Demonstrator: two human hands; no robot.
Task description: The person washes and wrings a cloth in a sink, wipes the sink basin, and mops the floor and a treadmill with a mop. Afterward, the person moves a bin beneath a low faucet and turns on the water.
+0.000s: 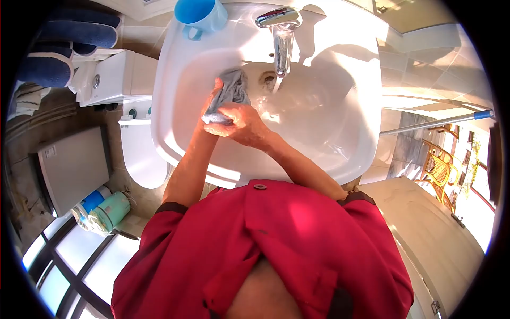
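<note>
A wet, crumpled grey cloth [234,85] is bunched between my two hands over the left side of the white sink [366,127]. My left hand [209,108] supports it from the left side, its fingers mostly hidden behind the fabric. Closed over the lower part of the cloth is my right hand [245,123], with whitish suds near its fingers. Just right of the cloth lies the drain hole [267,80]. Water runs from the chrome faucet [283,48] into the basin, apart from both hands.
A light-blue mug [201,18] stands on the sink's back left corner. To the left are a toilet [141,143] and blue slippers [48,69]. A pole with a blue end [441,122] slants at the right, above a wooden door [425,228].
</note>
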